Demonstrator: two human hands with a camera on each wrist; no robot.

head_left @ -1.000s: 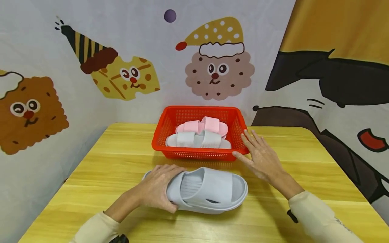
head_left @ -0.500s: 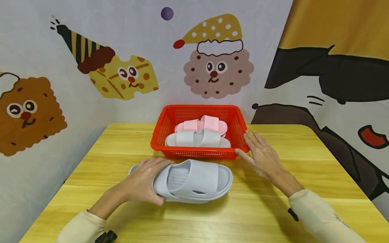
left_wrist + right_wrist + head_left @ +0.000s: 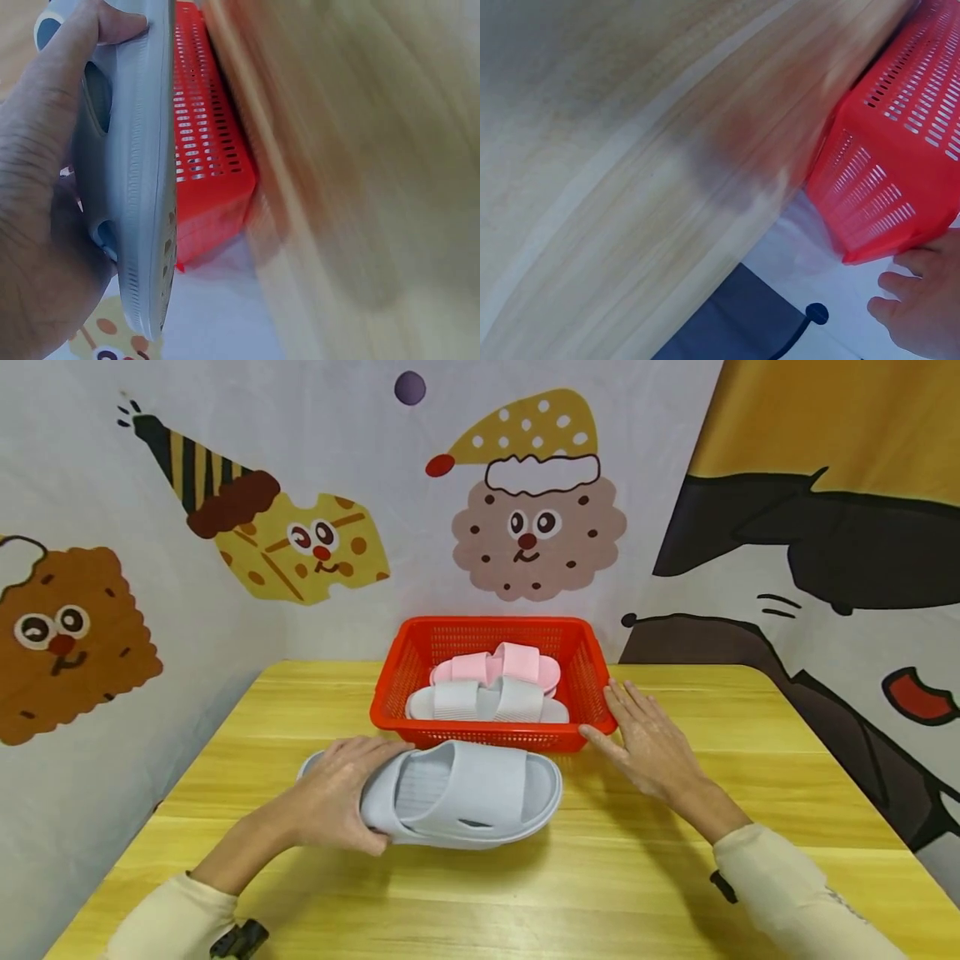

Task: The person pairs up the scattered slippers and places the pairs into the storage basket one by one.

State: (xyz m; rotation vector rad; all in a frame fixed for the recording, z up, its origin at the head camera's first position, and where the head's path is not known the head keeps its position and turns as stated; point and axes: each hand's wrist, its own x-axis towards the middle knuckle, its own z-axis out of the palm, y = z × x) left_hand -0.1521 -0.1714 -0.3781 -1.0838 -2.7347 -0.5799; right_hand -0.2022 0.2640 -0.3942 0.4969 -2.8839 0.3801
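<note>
My left hand (image 3: 337, 797) grips a light grey slide slipper (image 3: 487, 789) around its heel half. In the left wrist view the slipper (image 3: 142, 150) is held edge-on, its sole clear of the tabletop and the thumb along its side. It hangs just in front of a red plastic basket (image 3: 480, 737), the strap and open toe pointing right. Inside the basket lie a white slipper (image 3: 517, 700) in front and pink slippers (image 3: 517, 664) behind. At the basket's right front corner my right hand (image 3: 652, 747) rests with straight fingers against the rim; in the right wrist view its fingertips touch the basket (image 3: 870, 195).
The wooden table (image 3: 600, 893) runs under everything, with the basket near its back edge. Behind stands a white cloth backdrop (image 3: 330, 410) with printed cartoon biscuits and cheese. Dark wrist devices show at both cuffs.
My left hand has carried the grey slipper left and away from me, closer to the basket. The right hand stays at the basket's corner, having shifted only slightly.
</note>
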